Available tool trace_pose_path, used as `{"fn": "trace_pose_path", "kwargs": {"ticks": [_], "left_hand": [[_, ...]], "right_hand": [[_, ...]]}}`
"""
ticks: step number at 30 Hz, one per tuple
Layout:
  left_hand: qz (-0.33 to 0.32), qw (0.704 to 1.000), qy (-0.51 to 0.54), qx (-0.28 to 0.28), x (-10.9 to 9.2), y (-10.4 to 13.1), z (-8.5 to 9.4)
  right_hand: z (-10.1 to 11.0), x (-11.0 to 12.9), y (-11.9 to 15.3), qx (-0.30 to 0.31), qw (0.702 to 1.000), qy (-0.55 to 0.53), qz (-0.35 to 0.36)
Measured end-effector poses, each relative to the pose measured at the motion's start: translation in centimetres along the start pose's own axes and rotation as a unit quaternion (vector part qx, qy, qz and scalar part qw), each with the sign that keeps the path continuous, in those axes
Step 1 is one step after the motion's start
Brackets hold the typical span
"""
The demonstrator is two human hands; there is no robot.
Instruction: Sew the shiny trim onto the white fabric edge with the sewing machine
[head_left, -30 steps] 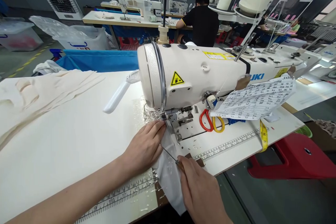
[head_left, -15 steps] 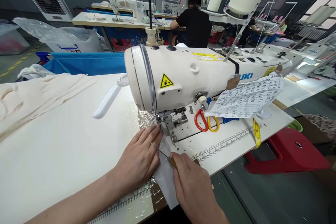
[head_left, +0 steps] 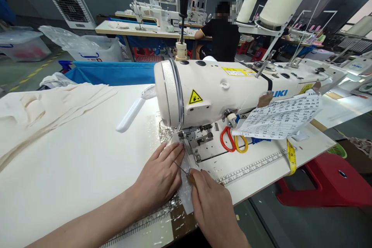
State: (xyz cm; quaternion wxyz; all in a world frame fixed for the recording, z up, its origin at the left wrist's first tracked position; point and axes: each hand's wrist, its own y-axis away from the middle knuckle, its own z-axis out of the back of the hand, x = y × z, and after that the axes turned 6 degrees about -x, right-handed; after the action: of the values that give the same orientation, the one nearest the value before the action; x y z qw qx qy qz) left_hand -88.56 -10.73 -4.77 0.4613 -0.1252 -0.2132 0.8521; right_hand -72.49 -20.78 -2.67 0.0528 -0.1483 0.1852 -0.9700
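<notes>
My left hand (head_left: 162, 174) lies flat with its fingers stretched out on a thin white translucent strip of cloth (head_left: 186, 197), close in front of the sewing machine's presser foot (head_left: 182, 135). The far end of the strip runs in under the needle area of the white sewing machine (head_left: 209, 93). In my right hand (head_left: 210, 201) is an awl (head_left: 191, 179) with a wooden handle, gripped between thumb and fingers. Its thin metal shaft points towards the fingers of my left hand. The tip is hard to make out against them.
Right of the needle area lie scissors (head_left: 228, 139) with red and yellow handles. A written paper sheet (head_left: 279, 118) hangs on the machine. A yellow tape measure (head_left: 291, 159) drapes over the front edge. Cream cloth pieces (head_left: 66, 104) lie left; a red stool (head_left: 328, 182) stands right.
The white strip has slid forward towards the needle, and its near end is now closer to the machine. Both hands keep their holds. The camera view has turned slightly to the left.
</notes>
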Motion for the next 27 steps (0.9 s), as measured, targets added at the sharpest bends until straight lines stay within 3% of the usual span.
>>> {"fn": "trace_pose_path", "kwargs": {"ticks": [11,18,23,27], "left_hand": [[0.024,0.999,-0.034,-0.002,1.0,-1.4,0.6],[-0.002,0.997,-0.074,-0.009,2.3,-1.4,0.7],[-0.006,1.000,-0.020,-0.016,0.7,-1.0,1.0],[-0.005,1.000,-0.007,-0.017,-0.4,-0.7,0.6]], "right_hand": [[-1.3,0.1,-1.4,-0.013,1.000,0.003,-0.012],[-0.4,0.3,-0.2,-0.056,0.990,-0.128,-0.015],[-0.4,0.0,0.7,-0.070,0.990,-0.121,-0.003],[-0.3,-1.0,1.6,-0.046,0.991,-0.125,0.000]]}}
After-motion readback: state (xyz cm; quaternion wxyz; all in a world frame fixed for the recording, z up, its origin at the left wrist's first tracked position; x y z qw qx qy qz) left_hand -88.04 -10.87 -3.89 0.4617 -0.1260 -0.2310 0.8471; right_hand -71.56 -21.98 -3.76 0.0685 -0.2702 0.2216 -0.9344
